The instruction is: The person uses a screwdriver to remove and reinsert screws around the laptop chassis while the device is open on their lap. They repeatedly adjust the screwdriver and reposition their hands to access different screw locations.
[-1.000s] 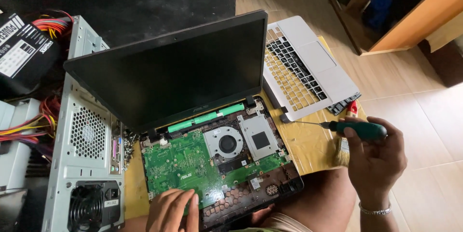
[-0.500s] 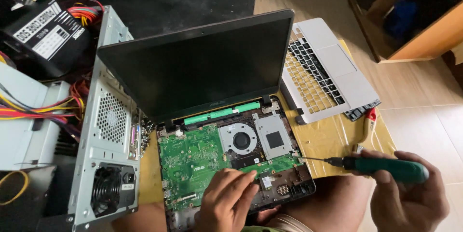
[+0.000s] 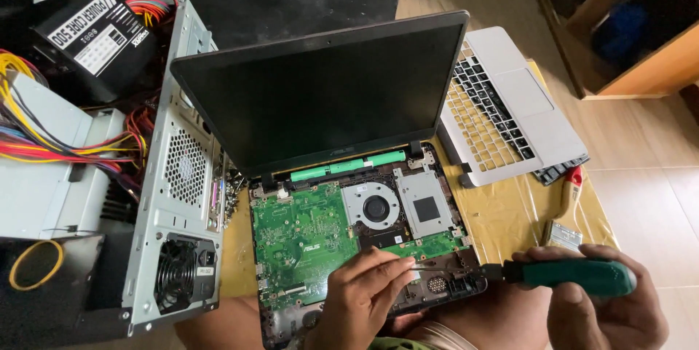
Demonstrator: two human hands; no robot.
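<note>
Your right hand (image 3: 604,306) grips a green-handled screwdriver (image 3: 568,276); your left hand (image 3: 364,299) steadies its tip over the opened laptop's green motherboard (image 3: 306,230).

Right hand (image 3: 608,306): lower part cut by bottom edge. Screwdriver (image 3: 561,276) tip hidden behind left hand (image 3: 364,299) fingers; screw it meets not visible. Laptop base (image 3: 349,233) front corner covered by that hand. Desktop case (image 3: 175,197) bottom cropped.

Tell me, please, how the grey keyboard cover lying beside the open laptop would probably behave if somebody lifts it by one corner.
The keyboard cover looks like a thin shell full of empty key holes, so it is probably light and may flex or twist. It already overhangs the yellow-covered table, so a push could likely tip it off.
</note>
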